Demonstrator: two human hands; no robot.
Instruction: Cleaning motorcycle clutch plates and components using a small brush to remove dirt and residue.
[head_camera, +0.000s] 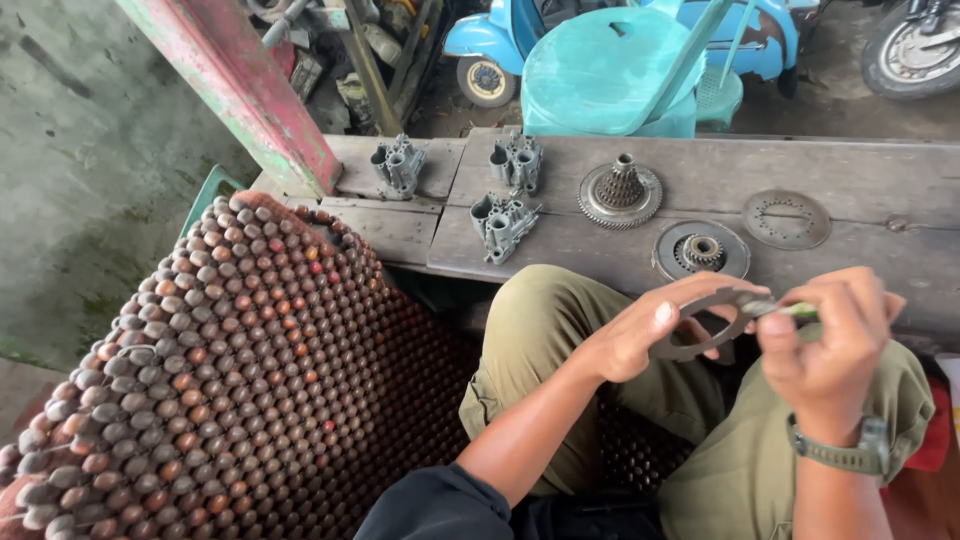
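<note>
My left hand (640, 335) grips a flat grey metal ring plate (712, 300) by its lower edge, above my olive-trousered knees. My right hand (830, 345) is closed on a small tool with a green handle (797, 311), whose tip touches the ring's upper right edge. A watch sits on my right wrist. On the wooden bench ahead lie a toothed clutch hub (621, 192), a round plate with a gear at its centre (701, 251) and a flat perforated disc (786, 218).
Three grey cast metal bodies (503, 225) lie on the weathered wooden bench (880, 180). A brown beaded seat mat (240, 370) covers the left. A red-green post (250, 90), a teal plastic chair (610, 70), a blue scooter and a motorbike wheel stand behind.
</note>
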